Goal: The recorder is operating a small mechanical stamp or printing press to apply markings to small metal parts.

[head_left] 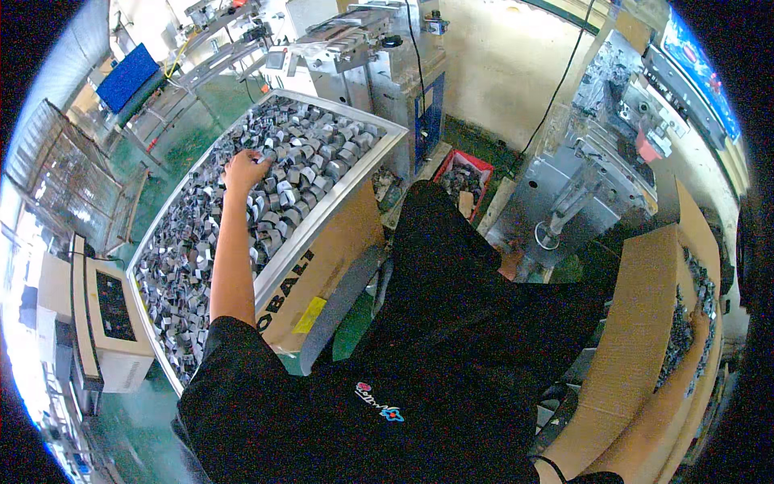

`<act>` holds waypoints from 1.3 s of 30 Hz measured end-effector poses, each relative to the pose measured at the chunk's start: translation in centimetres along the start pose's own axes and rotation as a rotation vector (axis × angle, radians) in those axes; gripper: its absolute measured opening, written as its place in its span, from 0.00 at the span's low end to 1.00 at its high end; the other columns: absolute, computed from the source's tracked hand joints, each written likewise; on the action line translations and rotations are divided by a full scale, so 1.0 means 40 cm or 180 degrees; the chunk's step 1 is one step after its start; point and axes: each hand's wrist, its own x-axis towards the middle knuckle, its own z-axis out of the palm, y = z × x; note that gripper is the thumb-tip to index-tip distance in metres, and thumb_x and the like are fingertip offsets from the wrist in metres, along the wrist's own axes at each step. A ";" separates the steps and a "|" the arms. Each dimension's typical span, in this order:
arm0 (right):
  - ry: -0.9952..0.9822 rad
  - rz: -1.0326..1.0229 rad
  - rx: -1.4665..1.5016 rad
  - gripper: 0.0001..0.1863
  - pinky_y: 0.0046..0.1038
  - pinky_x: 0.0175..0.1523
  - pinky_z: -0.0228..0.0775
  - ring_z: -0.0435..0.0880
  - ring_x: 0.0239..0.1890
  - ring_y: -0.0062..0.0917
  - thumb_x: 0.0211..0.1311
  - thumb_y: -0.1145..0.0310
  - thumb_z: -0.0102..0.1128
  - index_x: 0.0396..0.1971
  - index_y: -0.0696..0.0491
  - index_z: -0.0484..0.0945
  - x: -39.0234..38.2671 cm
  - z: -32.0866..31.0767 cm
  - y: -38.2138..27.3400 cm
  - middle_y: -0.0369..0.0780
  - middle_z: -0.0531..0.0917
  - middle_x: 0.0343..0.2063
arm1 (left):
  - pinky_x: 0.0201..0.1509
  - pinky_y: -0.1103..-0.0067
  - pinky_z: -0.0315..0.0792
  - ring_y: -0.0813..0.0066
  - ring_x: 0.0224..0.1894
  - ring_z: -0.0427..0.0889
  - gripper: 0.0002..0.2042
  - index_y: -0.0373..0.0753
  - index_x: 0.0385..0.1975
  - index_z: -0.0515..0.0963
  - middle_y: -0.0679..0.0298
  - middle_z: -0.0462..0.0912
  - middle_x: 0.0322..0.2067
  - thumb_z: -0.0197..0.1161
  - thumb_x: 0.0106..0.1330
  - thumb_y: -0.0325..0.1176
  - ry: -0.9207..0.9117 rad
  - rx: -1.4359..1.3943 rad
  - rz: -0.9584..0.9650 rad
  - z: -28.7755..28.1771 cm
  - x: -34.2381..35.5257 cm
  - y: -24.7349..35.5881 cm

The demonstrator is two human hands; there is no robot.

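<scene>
My left hand [245,171] reaches over a wide, pale-rimmed tray [326,211] heaped with short, curved grey metal pieces [284,198]. Its fingers and thumb are bent together at the heap, closed around what looks like one of those pieces, which the fingers largely cover. At the far right, my right arm goes down into an open cardboard box [637,298]. Inside it, my right hand [700,329] is among small dark metal parts [679,343]. The fingers of that hand are too hidden and small to read.
A cardboard box [334,262] stands under the tray. Ahead are a grey metal machine [576,181] and a red crate [484,165] with scraps. A beige machine [121,319] is left of the tray; a lit screen [700,60] hangs at upper right.
</scene>
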 end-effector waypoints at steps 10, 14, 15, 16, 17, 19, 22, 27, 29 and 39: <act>-0.0018 -0.0094 0.0057 0.30 0.37 0.51 0.74 0.86 0.45 0.41 0.58 0.45 0.59 0.47 0.56 0.85 0.017 0.001 0.074 0.51 0.87 0.39 | 0.49 0.66 0.76 0.53 0.43 0.86 0.20 0.43 0.44 0.85 0.53 0.87 0.37 0.58 0.67 0.51 0.1342 -0.1213 0.0122 -0.068 -0.005 0.045; 0.0012 -0.0119 0.0073 0.29 0.37 0.51 0.74 0.86 0.44 0.41 0.58 0.45 0.60 0.46 0.56 0.85 0.010 -0.007 0.094 0.51 0.87 0.39 | 0.45 0.69 0.76 0.56 0.39 0.86 0.17 0.40 0.43 0.85 0.51 0.87 0.35 0.60 0.68 0.47 0.1325 -0.1717 0.0429 -0.133 -0.043 0.176; 0.0030 -0.0116 0.0066 0.29 0.37 0.51 0.74 0.86 0.44 0.41 0.58 0.45 0.60 0.46 0.56 0.85 0.009 -0.012 0.092 0.51 0.87 0.39 | 0.44 0.70 0.76 0.57 0.38 0.86 0.17 0.38 0.43 0.85 0.50 0.87 0.34 0.60 0.69 0.46 0.1032 -0.1879 0.0373 -0.147 -0.057 0.221; 0.0043 -0.0119 0.0095 0.29 0.37 0.50 0.74 0.86 0.44 0.41 0.57 0.45 0.60 0.46 0.56 0.85 0.007 -0.020 0.087 0.51 0.87 0.39 | 0.43 0.70 0.76 0.58 0.36 0.86 0.17 0.37 0.42 0.84 0.51 0.87 0.34 0.60 0.69 0.45 0.1273 -0.1984 0.0854 -0.155 -0.075 0.273; 0.0045 -0.0138 0.0144 0.29 0.37 0.50 0.75 0.86 0.44 0.41 0.57 0.45 0.60 0.46 0.56 0.85 -0.004 -0.031 0.084 0.51 0.87 0.39 | 0.42 0.71 0.76 0.59 0.34 0.86 0.17 0.35 0.42 0.84 0.51 0.86 0.34 0.60 0.70 0.44 0.1475 -0.2073 0.1259 -0.158 -0.094 0.329; 0.0015 -0.0120 0.0304 0.29 0.37 0.50 0.75 0.86 0.44 0.40 0.57 0.46 0.60 0.46 0.56 0.85 -0.012 -0.058 0.050 0.51 0.87 0.39 | 0.42 0.69 0.76 0.60 0.33 0.84 0.16 0.33 0.41 0.83 0.51 0.86 0.35 0.62 0.69 0.42 0.1239 -0.2293 0.1539 -0.163 -0.129 0.452; -0.0147 0.0182 0.0758 0.29 0.37 0.50 0.75 0.86 0.44 0.40 0.57 0.46 0.61 0.46 0.56 0.85 -0.030 -0.093 -0.037 0.51 0.87 0.39 | 0.42 0.72 0.75 0.63 0.34 0.82 0.13 0.34 0.41 0.83 0.52 0.86 0.36 0.62 0.69 0.38 0.1029 -0.2817 0.2343 -0.147 -0.199 0.653; 0.0286 0.0299 0.2260 0.23 0.25 0.41 0.74 0.83 0.34 0.23 0.52 0.62 0.69 0.45 0.63 0.83 -0.115 -0.108 -0.123 0.41 0.87 0.33 | 0.50 0.76 0.75 0.70 0.40 0.83 0.10 0.38 0.45 0.84 0.59 0.87 0.42 0.65 0.66 0.32 0.0169 -0.2935 0.3243 -0.119 -0.351 0.994; 0.0380 0.0368 0.2060 0.25 0.23 0.36 0.73 0.79 0.27 0.20 0.49 0.61 0.73 0.45 0.61 0.83 -0.123 -0.100 -0.143 0.38 0.86 0.30 | 0.51 0.72 0.76 0.63 0.44 0.84 0.13 0.39 0.46 0.83 0.57 0.86 0.45 0.66 0.63 0.32 0.0391 -0.3115 0.4170 -0.114 -0.413 1.115; 0.0744 0.0379 0.2800 0.20 0.22 0.30 0.73 0.82 0.28 0.20 0.50 0.61 0.77 0.39 0.57 0.83 -0.208 -0.142 -0.263 0.37 0.86 0.30 | 0.56 0.64 0.75 0.51 0.46 0.83 0.26 0.35 0.45 0.84 0.51 0.86 0.43 0.70 0.57 0.53 -0.0593 -0.2872 0.4231 -0.045 -0.535 1.590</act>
